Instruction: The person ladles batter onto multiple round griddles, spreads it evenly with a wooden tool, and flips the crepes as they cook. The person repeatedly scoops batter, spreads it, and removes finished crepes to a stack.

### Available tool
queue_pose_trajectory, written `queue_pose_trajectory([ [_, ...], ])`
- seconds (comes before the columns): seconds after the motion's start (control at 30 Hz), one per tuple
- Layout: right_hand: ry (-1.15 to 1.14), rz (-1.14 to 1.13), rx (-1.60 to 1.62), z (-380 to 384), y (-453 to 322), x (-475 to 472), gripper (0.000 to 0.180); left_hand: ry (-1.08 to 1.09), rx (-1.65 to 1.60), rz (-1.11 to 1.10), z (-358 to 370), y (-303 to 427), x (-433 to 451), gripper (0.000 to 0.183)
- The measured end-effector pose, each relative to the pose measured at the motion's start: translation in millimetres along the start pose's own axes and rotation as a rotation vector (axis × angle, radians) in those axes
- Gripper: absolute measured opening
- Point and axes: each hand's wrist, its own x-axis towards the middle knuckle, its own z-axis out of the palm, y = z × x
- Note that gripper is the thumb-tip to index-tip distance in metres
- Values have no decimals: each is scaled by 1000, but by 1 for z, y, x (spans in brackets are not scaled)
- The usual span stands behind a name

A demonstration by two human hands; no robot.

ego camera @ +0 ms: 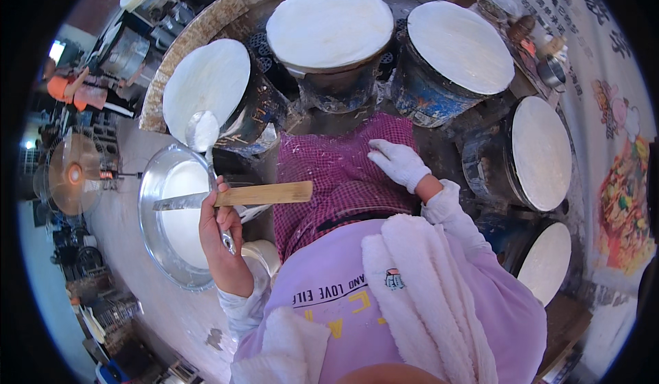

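My bare left hand (222, 229) grips a metal ladle (228, 242) and a flat scraper with a wooden handle (267, 193) together. The ladle's bowl holds white batter, and in the picture it overlaps the near edge of the left griddle, topped by a thin white round sheet (208, 82); whether they touch I cannot tell. The scraper's metal blade crosses above a wide metal basin (149, 229) of white batter (183, 229). My right hand (399, 162), in a white glove, rests empty on the checked apron (329, 162) over my lap, fingers slightly apart.
Several drum stoves curve around me, among them a middle one (334, 93) and a blue one (425, 103), topped with white sheets. A curved rusty barrier (206, 21) stands behind. At left are a fan (74, 173) and a person in orange (64, 90). A metal cup (551, 72) sits at right.
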Motion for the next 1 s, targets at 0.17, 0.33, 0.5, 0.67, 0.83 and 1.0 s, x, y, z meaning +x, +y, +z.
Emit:
queue_pose_trajectory([
  [0.17,-149,-164,-72,13,-1,34,48,26,-91,72,-37,6,-16,32],
  [0.33,-274,-194,-146,26,-5,57,45,202,-104,200,-34,0,-36,29],
  [0.5,-338,-340,-154,46,-19,78,43,184,-193,220,-55,7,-47,26],
  [0.67,-367,-320,-215,47,-31,91,43,230,-172,292,-54,9,-48,25],
  [0.83,-391,-287,-285,53,-23,86,45,225,-183,294,-61,12,-44,23],
  [1.0,-464,-246,-344,54,-29,77,46,210,-206,275,-66,15,-37,23],
])
